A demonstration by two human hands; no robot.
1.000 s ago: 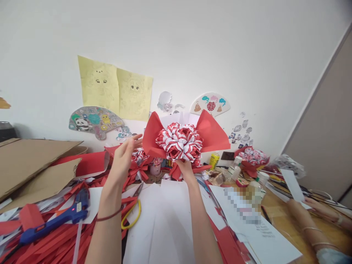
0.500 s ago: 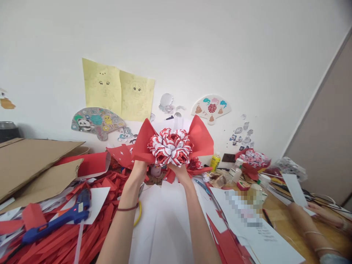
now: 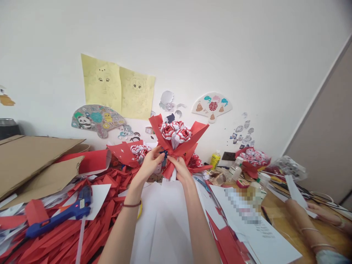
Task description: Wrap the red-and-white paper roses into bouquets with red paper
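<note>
The neck of the paper-flower bouquet (image 3: 176, 135) is gripped by the right hand (image 3: 180, 168), fingers closed; whether the left hand (image 3: 150, 162), curled beside it, has hold cannot be told. The bouquet is held raised, flowers uppermost, before the wall (image 3: 209, 47). Its red wrapper (image 3: 196, 136) might be crumpled by too firm a squeeze.
</note>
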